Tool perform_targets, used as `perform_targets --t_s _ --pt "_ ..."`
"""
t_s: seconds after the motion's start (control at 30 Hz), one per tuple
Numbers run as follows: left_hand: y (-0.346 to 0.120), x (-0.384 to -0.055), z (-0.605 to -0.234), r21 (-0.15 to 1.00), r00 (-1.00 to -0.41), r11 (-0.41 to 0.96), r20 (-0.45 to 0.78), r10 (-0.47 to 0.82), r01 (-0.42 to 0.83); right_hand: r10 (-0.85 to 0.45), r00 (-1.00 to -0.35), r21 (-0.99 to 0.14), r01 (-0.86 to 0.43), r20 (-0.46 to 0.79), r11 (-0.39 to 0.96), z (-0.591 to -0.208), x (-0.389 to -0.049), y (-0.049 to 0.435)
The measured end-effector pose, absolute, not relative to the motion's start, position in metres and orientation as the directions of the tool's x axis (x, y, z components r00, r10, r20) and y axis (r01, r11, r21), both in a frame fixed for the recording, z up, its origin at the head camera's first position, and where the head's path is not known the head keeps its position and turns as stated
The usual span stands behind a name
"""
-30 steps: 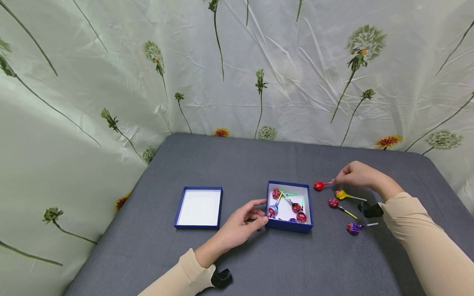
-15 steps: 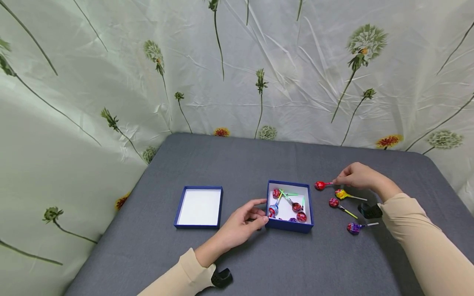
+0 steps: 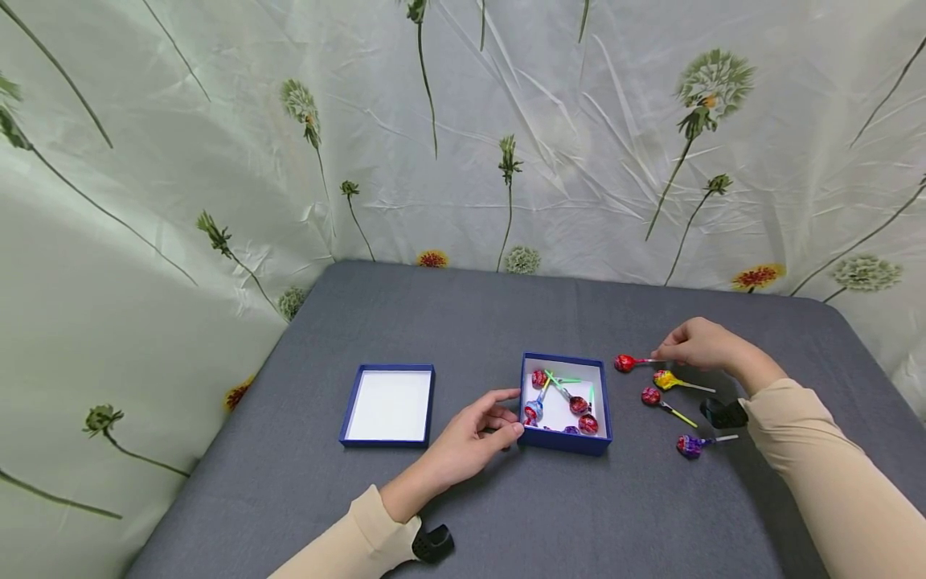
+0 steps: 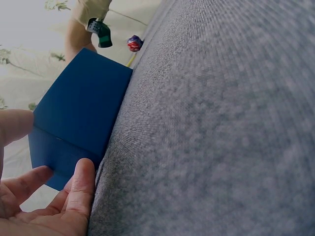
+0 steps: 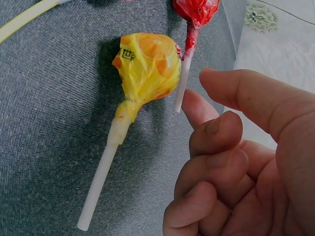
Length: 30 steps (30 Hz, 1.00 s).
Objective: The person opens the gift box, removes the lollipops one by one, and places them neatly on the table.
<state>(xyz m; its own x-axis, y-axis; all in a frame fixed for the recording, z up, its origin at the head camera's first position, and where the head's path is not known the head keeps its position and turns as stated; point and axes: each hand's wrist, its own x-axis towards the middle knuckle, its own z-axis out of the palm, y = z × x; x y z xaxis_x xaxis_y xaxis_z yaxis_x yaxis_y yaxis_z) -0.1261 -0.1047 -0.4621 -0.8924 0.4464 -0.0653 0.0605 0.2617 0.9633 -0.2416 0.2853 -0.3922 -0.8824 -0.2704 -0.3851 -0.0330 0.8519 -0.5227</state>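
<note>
In the head view my left hand (image 3: 470, 438) rests its fingertips against the left side of a blue box (image 3: 567, 441) holding several wrapped lollipops (image 3: 579, 405). The left wrist view shows its fingers (image 4: 81, 191) at the blue wall. My right hand (image 3: 700, 344) is over the cloth right of the box, by the stick of a red lollipop (image 3: 625, 363). Seen from the right wrist, thumb and forefinger stand apart beside that white stick, and the other fingers are curled with nothing in them. A yellow lollipop (image 5: 147, 69) lies just beside this hand.
Nearer me lie a red lollipop (image 3: 652, 396) with a yellow-green stick and a purple one (image 3: 690, 446). A blue-rimmed lid (image 3: 387, 406), white inside, lies left of the box. Grey cloth (image 3: 463, 322) covers the table; a flower-print sheet (image 3: 448, 121) hangs behind.
The right fingers have drawn slightly back along the red lollipop's stick, so more of it shows. That lollipop shifted a touch rightward earlier. The left hand and box stay put.
</note>
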Motion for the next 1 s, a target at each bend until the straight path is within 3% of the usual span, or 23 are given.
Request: perform_targets --t_s 1.0 --pt "-0.105 -0.125 -0.461 0.965 -0.891 0.255 -0.066 0.450 0.057 -0.341 -0.904 -0.496 -0.179 -0.258 0.850 -0.363 -0.237 0.255"
